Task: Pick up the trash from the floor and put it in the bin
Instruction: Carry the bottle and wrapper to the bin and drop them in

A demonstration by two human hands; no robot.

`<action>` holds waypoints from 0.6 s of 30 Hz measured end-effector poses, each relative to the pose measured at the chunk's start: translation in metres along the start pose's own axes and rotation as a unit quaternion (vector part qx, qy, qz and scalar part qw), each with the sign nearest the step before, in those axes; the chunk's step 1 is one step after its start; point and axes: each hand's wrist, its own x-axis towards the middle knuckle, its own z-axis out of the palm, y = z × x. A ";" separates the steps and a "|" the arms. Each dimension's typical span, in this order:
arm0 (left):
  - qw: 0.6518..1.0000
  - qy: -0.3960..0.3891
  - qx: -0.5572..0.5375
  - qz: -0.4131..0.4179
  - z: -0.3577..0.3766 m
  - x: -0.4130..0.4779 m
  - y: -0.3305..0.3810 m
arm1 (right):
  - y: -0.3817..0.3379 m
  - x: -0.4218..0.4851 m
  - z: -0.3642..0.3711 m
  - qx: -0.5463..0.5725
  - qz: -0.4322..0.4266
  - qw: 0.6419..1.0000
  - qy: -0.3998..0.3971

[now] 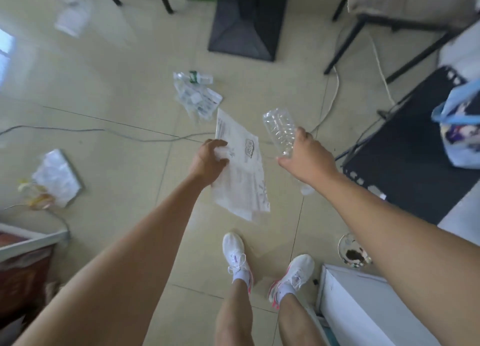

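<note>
Clear plastic fills the right hand (306,158): its fingers and thumb are curled round a clear ribbed plastic bottle (280,132), held off the floor just right of the frame's middle with its base pointing towards the top of the frame. The left hand (207,161), at centre frame, grips one edge of a flat white printed wrapper (241,174), which hangs down and to the right from its fingers. Hands and loads are near each other but do not touch.

Both hands are loaded, so the step in hand looks like the carry to the bin, not another pick-up. A dark, square, tapering container (244,26) at top centre is probably that bin, though blur hides its rim; it stands well apart from both hands.

More trash lies on the pale tiled floor (117,86). A heap of clear wrappers with a crushed green-labelled bottle (197,93) sits between the hands and the dark container. A crumpled white plastic packet (58,175) lies at the left edge, and a blurred white scrap (72,15) at upper left.

The next move calls for stepping forward past the heap, bringing each hand over the container's mouth, and loosening the fingers there. The light wrapper may drift when let go, so it wants a low release.
</note>
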 end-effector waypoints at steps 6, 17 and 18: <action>0.998 0.023 -0.042 -0.034 -0.177 -0.105 0.032 | -0.170 -0.056 -0.126 -0.046 -0.086 0.995 -0.002; 0.972 0.200 -0.078 -0.096 -0.380 -0.143 0.012 | -0.404 -0.043 -0.214 -0.126 -0.234 0.964 0.006; 0.971 0.211 -0.063 -0.098 -0.398 -0.137 0.013 | -0.419 -0.035 -0.218 -0.129 -0.243 0.961 0.000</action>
